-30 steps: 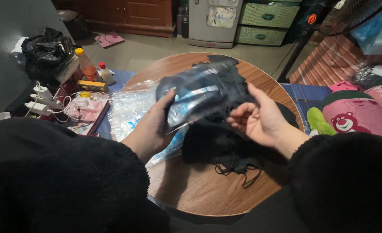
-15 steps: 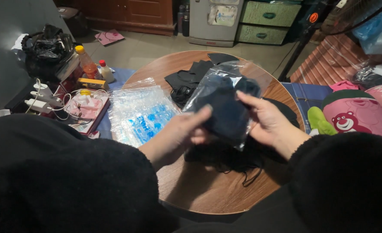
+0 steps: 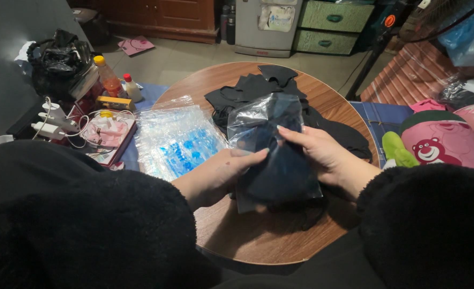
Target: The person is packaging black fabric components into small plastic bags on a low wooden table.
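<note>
Bags, bottles and boxes around the round table

A clear plastic bag (image 3: 272,155) with dark cloth inside sits between the left hand (image 3: 221,176) and the right hand (image 3: 317,152). Just beside it lies a pile of clear bags (image 3: 175,139) with blue print. Off the table's left side stand an orange bottle (image 3: 107,77) with a yellow cap, a small bottle (image 3: 131,88) with a red cap, and a flat yellow box (image 3: 114,101).

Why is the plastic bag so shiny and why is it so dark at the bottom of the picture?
In the head view, light bounces off the clear plastic bag held between the left hand and right hand, making white glare patches; the stack of clear bags glints too. The fuzzy black sleeves at the bottom show little detail. The picture is sharp, and the round table curves a little near the edge.
</note>
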